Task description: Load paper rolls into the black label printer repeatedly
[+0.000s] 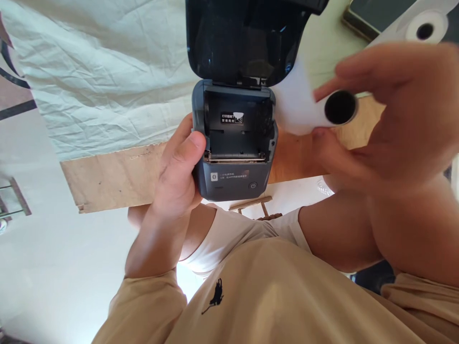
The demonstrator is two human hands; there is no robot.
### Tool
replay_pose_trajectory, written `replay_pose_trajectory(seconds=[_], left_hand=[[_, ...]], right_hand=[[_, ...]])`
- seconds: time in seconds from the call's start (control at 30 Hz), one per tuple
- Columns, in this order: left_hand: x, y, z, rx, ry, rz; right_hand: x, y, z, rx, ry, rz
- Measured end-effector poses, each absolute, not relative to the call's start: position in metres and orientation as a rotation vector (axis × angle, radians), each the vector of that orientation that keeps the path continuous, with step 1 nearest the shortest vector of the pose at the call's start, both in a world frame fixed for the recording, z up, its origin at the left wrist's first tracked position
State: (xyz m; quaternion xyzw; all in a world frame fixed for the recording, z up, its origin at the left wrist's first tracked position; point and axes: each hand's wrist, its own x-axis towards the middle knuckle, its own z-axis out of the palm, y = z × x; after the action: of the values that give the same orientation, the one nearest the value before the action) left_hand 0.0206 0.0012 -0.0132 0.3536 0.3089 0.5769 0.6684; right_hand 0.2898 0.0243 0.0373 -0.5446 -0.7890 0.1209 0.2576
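Note:
A dark grey portable label printer (pixel 234 184) is held up over the table's front edge by my left hand (pixel 179 167), thumb along its left side. Its black lid (pixel 244 40) is raised, and the paper bay inside holds no roll. To the right of the printer, my right hand (pixel 401 114) pinches a white paper roll (pixel 304 102) between thumb and fingers. The dark hollow core at the roll's end faces me. The roll lies close beside the printer's right wall, outside the bay; whether they touch I cannot tell. My right hand is slightly blurred.
A pale cloth (pixel 107 81) covers the wooden table (pixel 114 181), whose bare front edge shows. At the upper right lie another white roll (pixel 426 26) and a dark flat object (pixel 376 16). My legs are below the table edge.

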Motion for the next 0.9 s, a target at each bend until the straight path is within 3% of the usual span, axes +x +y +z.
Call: replay_pose_trajectory(seconds=[0.17,0.47,0.63,0.8,0.9], left_hand=[[0.018,0.002,-0.013,0.831,0.717,1.254],[0.017,0.001,-0.01,0.813,0.696,1.236],[0.016,0.001,-0.009,0.833,0.751,1.209],[0.019,0.002,-0.012,0.828,0.745,1.244],[0.019,0.002,-0.013,0.817,0.726,1.26]], right_hand=[[0.294,0.029,0.019,-1.131,-2.378,0.178],[0.289,0.025,0.021,-1.196,-2.339,0.362],[0.29,0.029,0.017,-1.196,-2.339,0.232],[0.288,0.025,0.018,-1.292,-2.205,0.53],[0.288,0.025,0.019,-1.237,-2.265,0.43]])
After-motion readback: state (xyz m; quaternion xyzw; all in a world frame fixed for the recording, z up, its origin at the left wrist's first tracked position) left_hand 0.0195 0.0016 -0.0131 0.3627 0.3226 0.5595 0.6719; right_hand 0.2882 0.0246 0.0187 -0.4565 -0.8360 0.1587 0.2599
